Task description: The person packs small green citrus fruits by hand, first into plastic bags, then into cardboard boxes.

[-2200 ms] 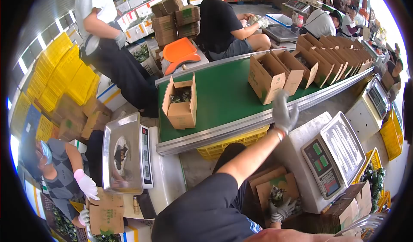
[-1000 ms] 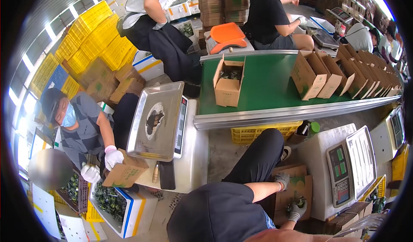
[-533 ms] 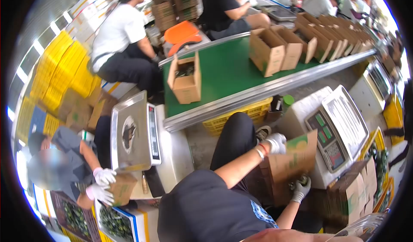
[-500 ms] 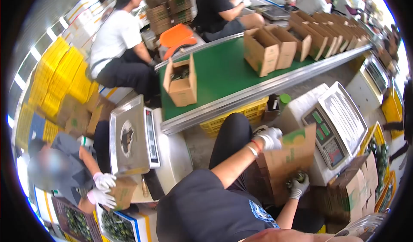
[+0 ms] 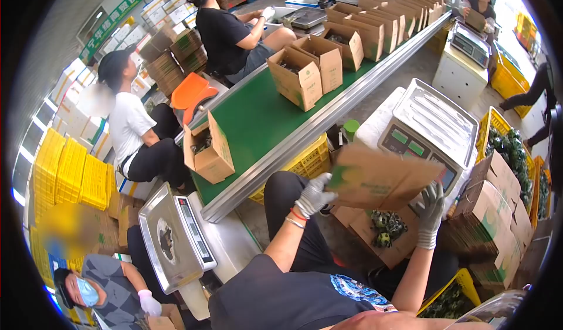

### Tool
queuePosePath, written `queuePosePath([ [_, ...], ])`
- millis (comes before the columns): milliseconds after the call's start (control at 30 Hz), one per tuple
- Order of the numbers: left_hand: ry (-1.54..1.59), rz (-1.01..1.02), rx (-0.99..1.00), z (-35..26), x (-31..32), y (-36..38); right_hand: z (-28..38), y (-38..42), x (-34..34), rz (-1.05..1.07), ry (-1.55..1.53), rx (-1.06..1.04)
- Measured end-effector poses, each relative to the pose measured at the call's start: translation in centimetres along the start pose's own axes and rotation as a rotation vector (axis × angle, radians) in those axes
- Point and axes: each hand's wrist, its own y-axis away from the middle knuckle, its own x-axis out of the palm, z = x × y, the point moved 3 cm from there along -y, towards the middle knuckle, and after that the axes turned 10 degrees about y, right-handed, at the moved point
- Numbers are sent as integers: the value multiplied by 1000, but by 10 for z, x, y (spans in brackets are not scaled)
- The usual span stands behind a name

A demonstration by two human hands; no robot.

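A brown cardboard box (image 5: pixel 384 177) with green print, folded mostly flat, is tilted in the air between my hands. My left hand (image 5: pixel 315 196), in a grey-white glove, grips its left edge. At its lower right edge is my right hand (image 5: pixel 431 210), also gloved, with fingers stretched out and apart against the cardboard. Underneath, dark green round produce in netting (image 5: pixel 387 227) lies on the brown cardboard of an open box (image 5: pixel 402 251). The raised box hides part of what is below it.
A digital scale (image 5: pixel 431 127) stands ahead on the right, beside stacked flat boxes (image 5: pixel 484 218). Filled open boxes (image 5: pixel 296 78) line the green conveyor (image 5: pixel 252 119). Another scale (image 5: pixel 176 236) is at left, near a masked co-worker (image 5: pixel 111 289). A yellow crate (image 5: pixel 466 286) holds netted produce.
My view has turned right. The netted produce has left my right hand and lies on cardboard below. The box has swung from upright to nearly level, and my right hand has risen to its edge.
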Motion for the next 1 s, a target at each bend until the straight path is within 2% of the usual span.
queuePosePath([
  [33, -36, 95, -72, 15, 10, -1, 20, -5, 14, -39, 25, 26],
  [100, -269, 18, -20, 48, 29, 10, 14, -18, 19, -81, 268, -58],
  [133, -294, 66, 98, 47, 38, 11, 9, -24, 21, -100, 392, -101],
  [167, -132, -39, 200, 47, 46, 18, -2, -28, 24, -126, 357, -73],
  [233, -58, -290, 56, 65, 47, 39, -45, -44, 16, -176, 410, -71],
  [267, -48, -280, 113, 69, 48, 46, -51, -40, 24, -77, 298, 13],
  [300, -39, -270, 169, 74, 49, 54, -59, -43, 26, 53, 393, -70],
  [333, -30, -260, 224, 80, 48, 61, -52, -36, 39, 169, 324, -123],
  [367, -182, -211, 289, 86, 43, 67, -43, -29, 50, 282, 252, -177],
  [433, 35, -347, 8, 117, 46, 86, -21, -24, 66, 550, 303, -33],
  [500, 75, -299, -158, 189, 47, 98, -13, -27, 79, 741, 409, 84],
  [533, -32, -303, -111, 184, 50, 96, -11, -28, 83, 700, 466, 202],
  [567, -142, -313, -66, 179, 52, 94, -17, -32, 80, 710, 512, 171],
  [633, -616, -384, 295, 78, 70, 76, -32, -47, 79, 739, 607, 103],
  [667, -622, -298, 320, 81, 67, 75, -26, -50, 79, 746, 726, 72],
  [767, -712, -217, 518, 70, 70, 76, 6, -46, 94, 862, 918, -63],
  [800, -777, -260, 598, 57, 70, 74, 12, -47, 97, 854, 921, -159],
  [900, -916, -312, 548, 51, 66, 66, 23, -49, 105, 831, 969, -386],
  [1000, -1087, -183, 269, 83, 64, 57, -27, -76, 81, 823, 1108, -208],
])
